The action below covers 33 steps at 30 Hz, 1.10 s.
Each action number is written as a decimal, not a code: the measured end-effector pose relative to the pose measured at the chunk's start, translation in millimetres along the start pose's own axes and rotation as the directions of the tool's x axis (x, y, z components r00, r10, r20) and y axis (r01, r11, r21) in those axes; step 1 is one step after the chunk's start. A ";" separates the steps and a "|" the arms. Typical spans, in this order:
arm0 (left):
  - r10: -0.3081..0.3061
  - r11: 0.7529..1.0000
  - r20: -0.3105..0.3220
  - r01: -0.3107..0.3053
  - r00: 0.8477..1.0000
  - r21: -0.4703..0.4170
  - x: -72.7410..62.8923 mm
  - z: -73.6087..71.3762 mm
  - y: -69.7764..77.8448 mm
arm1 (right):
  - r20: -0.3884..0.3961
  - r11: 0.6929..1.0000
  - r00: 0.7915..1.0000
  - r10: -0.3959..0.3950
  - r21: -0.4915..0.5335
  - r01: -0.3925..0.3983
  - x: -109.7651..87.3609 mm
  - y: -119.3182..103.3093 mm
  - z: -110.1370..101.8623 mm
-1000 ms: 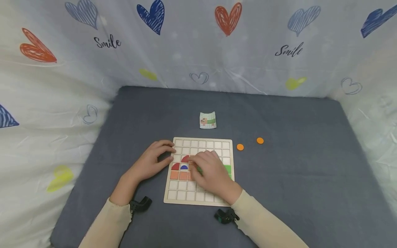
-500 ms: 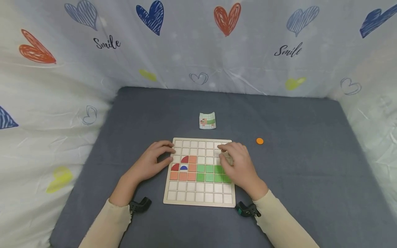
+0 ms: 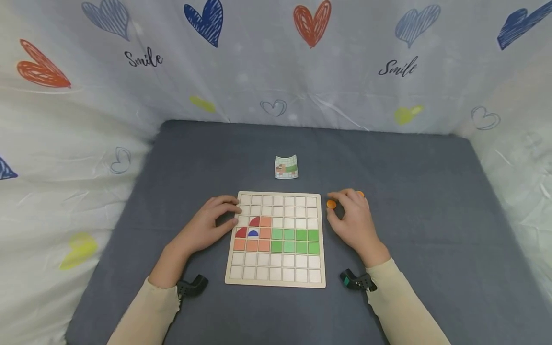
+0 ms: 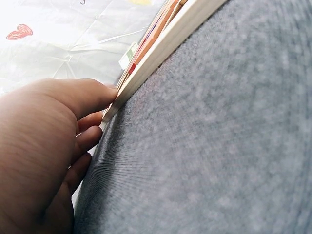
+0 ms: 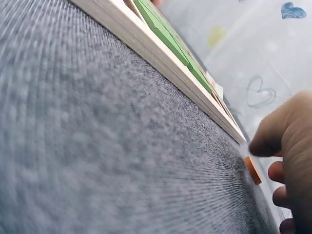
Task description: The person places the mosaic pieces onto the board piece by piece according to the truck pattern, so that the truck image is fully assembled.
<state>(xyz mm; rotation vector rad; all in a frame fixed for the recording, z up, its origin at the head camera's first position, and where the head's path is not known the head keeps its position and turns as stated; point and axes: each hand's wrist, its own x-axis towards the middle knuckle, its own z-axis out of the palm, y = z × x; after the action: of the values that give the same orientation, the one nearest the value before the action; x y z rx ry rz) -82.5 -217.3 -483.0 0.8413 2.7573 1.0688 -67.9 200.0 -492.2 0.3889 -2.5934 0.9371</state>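
Note:
A wooden grid board (image 3: 281,273) lies flat, with red, blue-and-white, salmon and green tiles (image 3: 289,240) in its middle rows. My left hand (image 3: 206,224) rests along the board's left edge. In the left wrist view its thumb (image 4: 97,95) touches the side of the frame. Beyond the right edge, my right hand (image 3: 355,225) is low over an orange disc (image 3: 331,204). Thumb and forefinger are spread around that disc, which also shows in the right wrist view as an orange edge (image 5: 252,170) near the fingertips. Behind the right hand, a second orange disc (image 3: 360,193) is partly hidden.
A small picture card (image 3: 286,167) with a green and salmon pattern lies behind the board. Dark grey cloth (image 3: 414,201) covers the table. Curtains printed with hearts (image 3: 312,24) stand around its back and sides. A black camera (image 3: 358,280) is strapped at each wrist.
My right hand has moved right, from over the salmon and green tiles to the orange disc beside the board. A salmon tile beside the upper red one has come into view. The left hand stays put.

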 end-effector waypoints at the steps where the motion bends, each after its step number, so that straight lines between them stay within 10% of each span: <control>1: -0.001 1.000 0.001 0.001 1.000 -0.003 -0.1 -0.2 0.2 | 0.007 1.000 1.000 0.008 -0.014 -0.008 -0.1 0.0 0.2; 33: -0.010 1.000 0.005 0.010 1.000 -0.008 -0.3 0.1 -0.8 | 0.045 0.994 0.995 0.092 -0.062 -0.089 3.9 6.2 3.8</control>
<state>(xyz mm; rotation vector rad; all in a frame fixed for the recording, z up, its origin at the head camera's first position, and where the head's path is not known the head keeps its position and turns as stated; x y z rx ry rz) -82.6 -217.9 -483.6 0.8273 2.7489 1.0738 -74.5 201.6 -496.8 0.2835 -2.6951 0.8869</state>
